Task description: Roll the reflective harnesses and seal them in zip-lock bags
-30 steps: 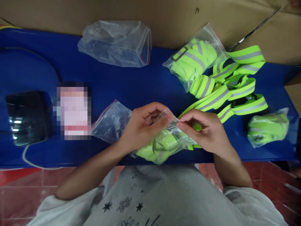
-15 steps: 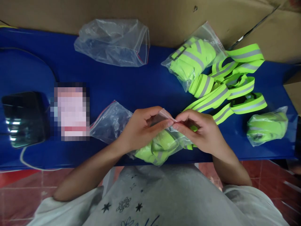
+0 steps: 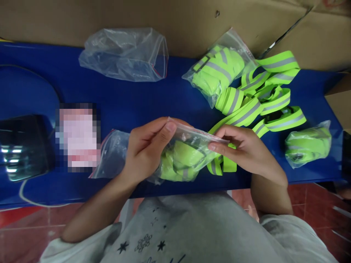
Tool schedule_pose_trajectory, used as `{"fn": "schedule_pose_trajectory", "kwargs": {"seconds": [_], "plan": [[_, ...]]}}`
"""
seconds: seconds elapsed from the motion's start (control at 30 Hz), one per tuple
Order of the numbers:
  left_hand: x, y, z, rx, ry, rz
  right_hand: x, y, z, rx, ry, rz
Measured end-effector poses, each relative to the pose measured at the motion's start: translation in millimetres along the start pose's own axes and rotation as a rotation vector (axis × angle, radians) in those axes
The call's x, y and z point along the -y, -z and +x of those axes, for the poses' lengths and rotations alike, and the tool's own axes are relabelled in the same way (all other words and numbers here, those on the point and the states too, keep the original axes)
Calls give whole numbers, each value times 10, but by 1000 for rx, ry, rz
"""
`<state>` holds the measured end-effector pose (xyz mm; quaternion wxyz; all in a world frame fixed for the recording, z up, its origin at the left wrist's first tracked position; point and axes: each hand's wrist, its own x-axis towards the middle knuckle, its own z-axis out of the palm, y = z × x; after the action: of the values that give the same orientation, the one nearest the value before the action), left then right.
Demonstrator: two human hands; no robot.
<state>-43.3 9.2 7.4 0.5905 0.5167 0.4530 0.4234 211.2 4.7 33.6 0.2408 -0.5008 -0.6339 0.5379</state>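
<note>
Both my hands hold a clear zip bag stuffed with a folded neon-green reflective strap, just above the near edge of the blue table. My left hand pinches the left end of the bag's top edge. My right hand pinches the right end, so the closure is stretched between them. Part of a green strap shows below my right fingers, outside the bag.
An empty clear bag lies by my left wrist; a larger one at the back. Bagged straps and loose green straps lie right. A phone and blurred card sit left. Cardboard stands behind.
My hands, pinched close together on the bag's top, have moved apart along it, left hand to the left, right hand to the right. The camera view shifted slightly.
</note>
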Motion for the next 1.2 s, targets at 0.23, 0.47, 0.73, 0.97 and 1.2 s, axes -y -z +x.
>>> {"fn": "schedule_pose_trajectory", "kwargs": {"seconds": [0.23, 0.47, 0.73, 0.97, 1.2], "plan": [[-34, -73, 50, -186, -84, -176, 2, 52, 37, -125, -25, 173], [60, -23, 59, -152, -58, -203, -148, -48, 47, -319, 189, 114], [124, -64, 7, -121, -90, -237, -112, -158, 72, -324, 264, 78], [74, -117, -37, -78, -84, -248, -123, -182, 49, -346, 281, 104], [16, -165, -90, -50, -32, -211, -30, -206, 21, -325, 186, 43]]}}
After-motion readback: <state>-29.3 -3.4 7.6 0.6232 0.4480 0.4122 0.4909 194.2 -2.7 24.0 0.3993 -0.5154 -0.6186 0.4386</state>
